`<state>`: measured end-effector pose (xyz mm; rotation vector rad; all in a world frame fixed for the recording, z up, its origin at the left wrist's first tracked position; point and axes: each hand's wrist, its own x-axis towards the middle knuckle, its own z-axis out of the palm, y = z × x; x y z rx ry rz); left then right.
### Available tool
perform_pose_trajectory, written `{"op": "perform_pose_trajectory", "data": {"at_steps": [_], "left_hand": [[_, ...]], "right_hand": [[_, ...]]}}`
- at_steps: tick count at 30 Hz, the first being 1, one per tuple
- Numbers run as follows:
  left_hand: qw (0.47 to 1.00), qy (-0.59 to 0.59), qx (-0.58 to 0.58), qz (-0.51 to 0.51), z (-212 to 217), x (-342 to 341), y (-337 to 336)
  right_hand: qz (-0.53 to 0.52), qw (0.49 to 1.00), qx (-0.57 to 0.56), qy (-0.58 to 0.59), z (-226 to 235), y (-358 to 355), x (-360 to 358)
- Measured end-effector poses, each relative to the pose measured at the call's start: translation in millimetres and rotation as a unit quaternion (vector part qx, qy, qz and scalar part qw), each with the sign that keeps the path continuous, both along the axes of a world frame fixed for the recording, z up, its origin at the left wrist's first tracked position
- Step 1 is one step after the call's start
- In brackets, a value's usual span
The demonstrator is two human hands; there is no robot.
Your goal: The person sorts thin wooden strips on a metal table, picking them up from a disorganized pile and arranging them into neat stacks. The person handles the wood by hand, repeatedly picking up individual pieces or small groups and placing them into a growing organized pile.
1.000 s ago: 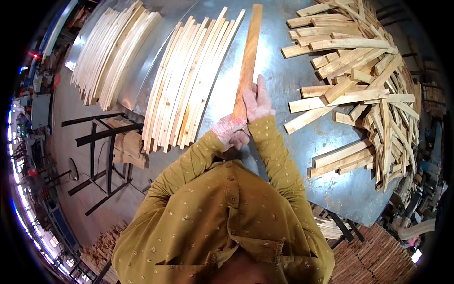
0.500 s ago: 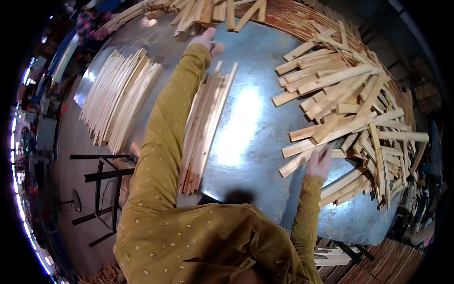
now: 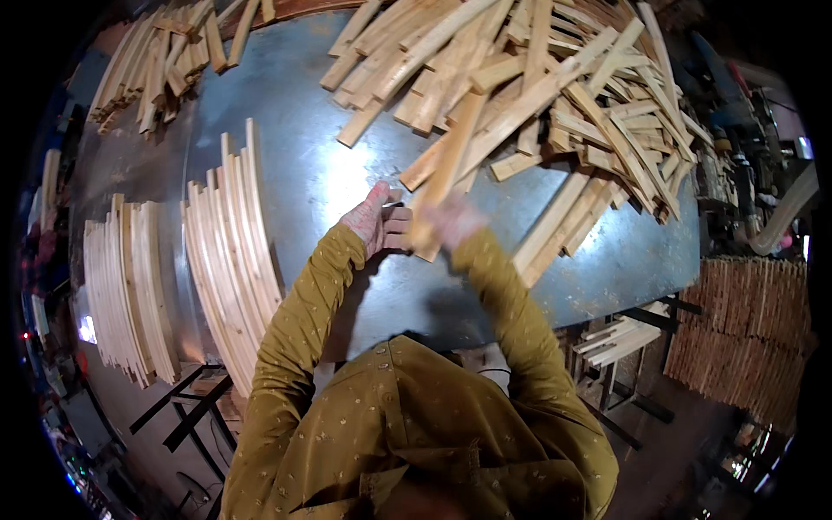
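Note:
A pale wooden strip [image 3: 456,154] slants out of the large heap of strips, its near end blurred by motion. My right hand [image 3: 459,221], smeared too, closes on that near end. My left hand [image 3: 374,227] is just left of it above the metal tabletop, thumb raised and fingers curved with a gap between; nothing shows in it. Left of my left arm lies a row of strips [image 3: 227,251] side by side, and farther left a second such row [image 3: 126,286].
The heap of crossed strips [image 3: 555,104] covers the far right of the metal table [image 3: 381,303]. A smaller pile [image 3: 165,65] sits at the far left. Black metal frames [image 3: 186,416] stand by the near left edge. Stacked wood [image 3: 741,329] rises beyond the right corner.
My left hand has come back from the far side of the table toward my body. The right hand has moved left, now with a strip. My view has turned rightward.

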<state>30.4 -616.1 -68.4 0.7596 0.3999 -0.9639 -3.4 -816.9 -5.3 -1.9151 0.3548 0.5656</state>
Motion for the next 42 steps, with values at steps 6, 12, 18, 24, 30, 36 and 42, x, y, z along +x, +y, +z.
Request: {"op": "perform_pose_trajectory", "data": {"at_steps": [6,12,18,24,30,36,42], "left_hand": [[0.98,-0.112,-0.082,-0.143,-7.4,-35.7,-13.0],[0.995,-0.087,0.056,0.0,57.5,-124.3,26.5],[0.817,-0.239,0.525,0.007,35.8,-174.0,88.6],[0.864,-0.125,0.46,0.162,-10.2,-168.6,117.6],[0.918,0.134,-0.113,0.357,29.7,-167.0,83.8],[0.905,0.052,-0.255,0.338,-12.4,-195.2,73.5],[0.92,-0.127,0.266,0.258,27.3,-155.8,110.6]], "right_hand": [[-0.132,0.942,-0.254,-0.175,-81.1,-58.7,-15.1],[-0.322,0.925,-0.07,-0.187,-121.9,-122.0,104.2],[-0.226,0.9,0.3,-0.222,-64.4,0.2,28.1],[-0.094,0.919,0.362,-0.123,-91.7,56.4,-41.3],[-0.108,0.929,0.338,-0.102,-113.1,70.4,-61.6],[-0.125,0.951,0.25,-0.132,-86.5,67.3,-62.1],[-0.078,0.958,0.192,-0.197,-54.7,54.7,-63.4]]}}
